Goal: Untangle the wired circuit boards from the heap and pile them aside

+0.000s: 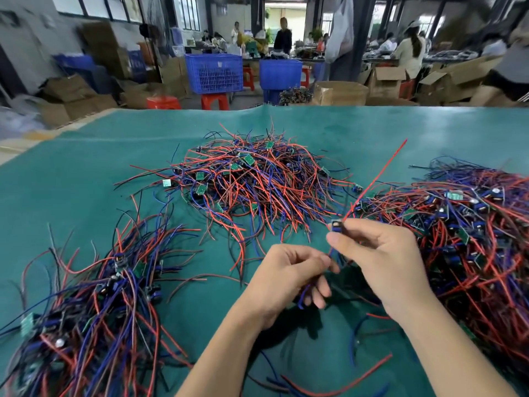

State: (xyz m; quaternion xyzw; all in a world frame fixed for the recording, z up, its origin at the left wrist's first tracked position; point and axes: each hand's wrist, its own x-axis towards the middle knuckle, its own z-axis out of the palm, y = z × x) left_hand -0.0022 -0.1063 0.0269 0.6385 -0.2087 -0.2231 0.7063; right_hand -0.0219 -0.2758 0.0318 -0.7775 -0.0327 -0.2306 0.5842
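Observation:
My right hand pinches a small wired circuit board between thumb and fingers; its red wire sticks up and to the right. My left hand is just below and left of it, fingers curled round the board's blue wire. A tangled heap of boards with red, blue and black wires lies at the middle of the green table mat. A second big tangle spreads at the right. A looser pile of wired boards lies at the near left.
Loose red and blue wires lie on the mat near my forearms. Beyond the table's far edge stand blue crates, red stools, cardboard boxes and several people at benches.

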